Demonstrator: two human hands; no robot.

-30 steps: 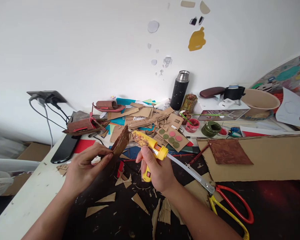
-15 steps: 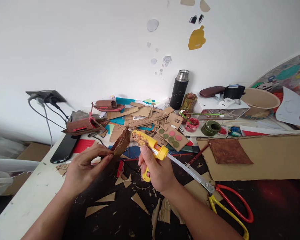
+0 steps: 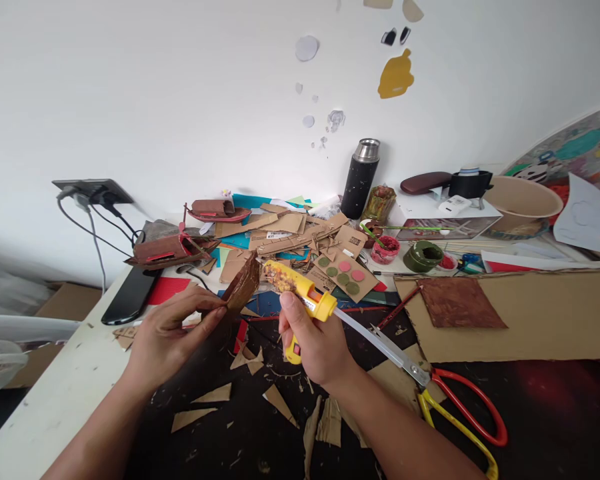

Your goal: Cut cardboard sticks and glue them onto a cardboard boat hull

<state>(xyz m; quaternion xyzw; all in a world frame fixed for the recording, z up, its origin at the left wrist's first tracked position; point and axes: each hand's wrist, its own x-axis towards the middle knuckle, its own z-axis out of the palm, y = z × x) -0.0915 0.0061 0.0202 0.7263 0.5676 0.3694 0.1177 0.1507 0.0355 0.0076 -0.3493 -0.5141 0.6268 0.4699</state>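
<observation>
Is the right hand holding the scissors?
No, the right hand grips a yellow glue gun; the scissors lie apart on the table.

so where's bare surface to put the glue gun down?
Bare: dark mat right of the scissors, and the white table edge left of the left hand. Crowded: the cardboard scrap pile behind both hands.

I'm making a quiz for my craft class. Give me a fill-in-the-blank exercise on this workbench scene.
1. The right hand grips a ____ glue gun.
2. The gun's nozzle meets the brown cardboard piece pinched in the ____ hand.
3. The scissors right of the hands have one red handle and one ____ handle.
4. By the wall stands a black ____ with a silver cap.

Missing words: yellow; left; yellow; flask
</observation>
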